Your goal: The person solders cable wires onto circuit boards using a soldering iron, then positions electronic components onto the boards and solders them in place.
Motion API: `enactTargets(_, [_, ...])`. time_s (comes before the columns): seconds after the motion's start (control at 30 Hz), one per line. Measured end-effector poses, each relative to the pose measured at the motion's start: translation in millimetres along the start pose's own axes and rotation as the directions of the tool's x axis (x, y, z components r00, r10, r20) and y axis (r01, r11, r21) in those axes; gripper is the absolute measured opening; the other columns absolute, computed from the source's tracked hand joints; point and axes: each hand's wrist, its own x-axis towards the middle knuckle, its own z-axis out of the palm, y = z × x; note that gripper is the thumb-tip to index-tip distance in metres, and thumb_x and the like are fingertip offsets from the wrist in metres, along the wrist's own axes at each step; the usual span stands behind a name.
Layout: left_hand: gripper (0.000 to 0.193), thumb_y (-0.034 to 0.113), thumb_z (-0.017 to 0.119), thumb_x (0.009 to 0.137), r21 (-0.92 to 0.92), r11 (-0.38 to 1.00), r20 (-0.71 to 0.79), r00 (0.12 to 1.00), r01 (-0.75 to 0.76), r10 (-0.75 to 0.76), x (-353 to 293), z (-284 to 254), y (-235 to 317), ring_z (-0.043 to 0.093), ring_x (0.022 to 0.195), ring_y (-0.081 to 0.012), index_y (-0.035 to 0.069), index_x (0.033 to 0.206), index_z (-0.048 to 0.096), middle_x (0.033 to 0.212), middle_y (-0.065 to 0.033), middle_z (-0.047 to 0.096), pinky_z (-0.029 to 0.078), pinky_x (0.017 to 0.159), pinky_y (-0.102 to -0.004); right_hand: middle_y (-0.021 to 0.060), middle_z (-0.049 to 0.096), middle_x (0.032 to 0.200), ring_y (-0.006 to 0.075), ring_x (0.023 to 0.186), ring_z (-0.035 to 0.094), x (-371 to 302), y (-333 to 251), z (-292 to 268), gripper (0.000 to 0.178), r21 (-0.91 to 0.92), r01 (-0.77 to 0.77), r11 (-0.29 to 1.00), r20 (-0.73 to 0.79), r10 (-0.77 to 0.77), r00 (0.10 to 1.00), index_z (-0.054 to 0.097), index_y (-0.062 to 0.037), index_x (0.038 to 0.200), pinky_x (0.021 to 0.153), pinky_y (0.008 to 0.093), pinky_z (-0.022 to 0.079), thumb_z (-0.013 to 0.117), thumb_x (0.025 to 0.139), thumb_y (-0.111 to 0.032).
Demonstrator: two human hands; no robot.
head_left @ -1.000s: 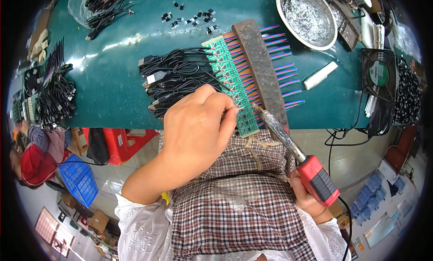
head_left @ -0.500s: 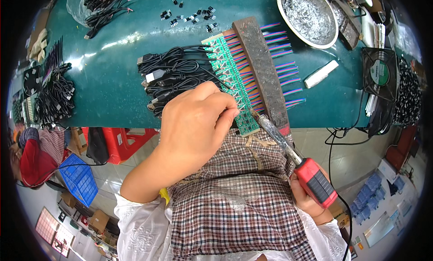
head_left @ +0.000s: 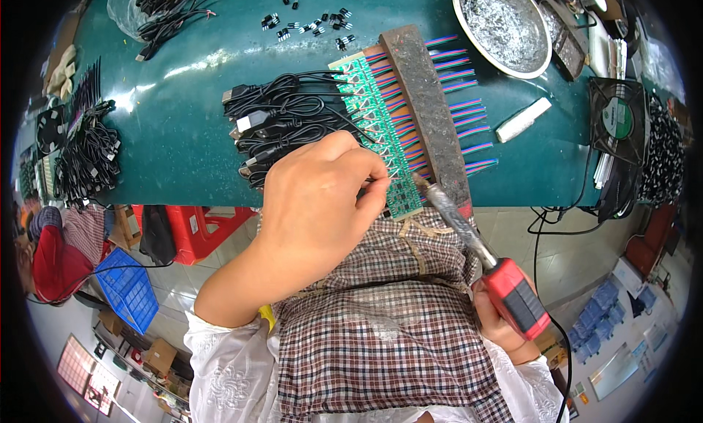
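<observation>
Brightly lit fisheye view; white glare streaks the table [head_left: 172,148] at left; margins bowed, corners black.

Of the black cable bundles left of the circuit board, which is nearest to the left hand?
The bundle beside the circuit board, reaching the left hand; the far-left bundle and the one by the plastic bag lie farther.

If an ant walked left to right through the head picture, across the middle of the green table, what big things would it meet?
Black cable pile → coiled black cables → green circuit board → dark bar → white stick → black fan.
</observation>
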Motion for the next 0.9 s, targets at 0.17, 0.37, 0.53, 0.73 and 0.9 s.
enactTargets(0.17, [0.009, 0.006, 0.082, 0.077, -0.002, 1.000, -0.004, 1.000, -0.006, 0.006, -1, 1, -1, 0.055, 0.054, -0.0148, 0.009, 0.083, 0.076, 0.078, -0.0014, 0.067, 0.043, 0.051, -0.0299, 0.0116, 0.062, 0.081, 0.0283, 0.067, 0.062, -25, 5, 4, 0.022, 0.236, -0.341, 0.910, -0.001, 0.351, 0.937, 0.067, -0.0017, 0.087, 0.060, 0.0365, 0.051, 0.076, 0.068, 0.003])
enactTargets(0.37, [0.009, 0.008, 0.083, 0.079, 0.015, 0.999, -0.027, 0.999, -0.036, 0.037, 1, -4, 5, 0.063, 0.061, -0.0193, 0.009, 0.085, 0.076, 0.080, -0.0032, 0.068, 0.049, 0.056, -0.0329, 0.0138, 0.064, 0.084, 0.0338, 0.069, 0.062, -29, 9, 1, 0.020, 0.142, -0.331, 0.933, -0.001, 0.335, 0.942, 0.067, -0.0015, 0.087, 0.062, 0.0411, 0.052, 0.074, 0.069, 0.003])
enactTargets(0.53, [0.009, 0.012, 0.083, 0.085, 0.103, 0.992, -0.133, 0.988, -0.067, 0.080, 5, -35, -7, 0.070, 0.073, -0.0231, 0.006, 0.089, 0.077, 0.086, -0.0059, 0.072, 0.055, 0.066, -0.0354, 0.0126, 0.065, 0.080, 0.0346, 0.069, 0.063, -19, 5, 2, 0.011, 0.144, -0.318, 0.937, -0.134, 0.337, 0.932, 0.067, -0.0026, 0.084, 0.064, 0.0434, 0.052, 0.072, 0.074, -0.002])
enactTargets(0.73, [0.008, 0.012, 0.076, 0.091, 0.554, 0.796, -0.634, 0.743, 0.243, 0.215, 73, -102, -116, 0.067, 0.095, -0.0291, 0.010, 0.099, 0.076, 0.102, -0.0077, 0.070, 0.053, 0.083, -0.0405, 0.0121, 0.065, 0.080, 0.0345, 0.071, 0.063, -19, 9, 0, 0.008, 0.135, -0.308, 0.942, -0.080, 0.321, 0.944, 0.067, -0.0031, 0.085, 0.066, 0.0437, 0.051, 0.072, 0.079, -0.006])
enactTargets(0.9, [0.013, 0.011, 0.079, 0.088, 0.554, 0.816, -0.594, 0.764, 0.165, 0.250, 82, -113, -158, 0.064, 0.098, -0.0290, 0.010, 0.100, 0.074, 0.105, -0.0065, 0.070, 0.051, 0.085, -0.0405, 0.0130, 0.065, 0.083, 0.0354, 0.074, 0.064, -27, 16, 3, 0.010, 0.102, -0.308, 0.946, -0.098, 0.317, 0.943, 0.068, -0.0030, 0.088, 0.067, 0.0444, 0.051, 0.073, 0.080, -0.005])
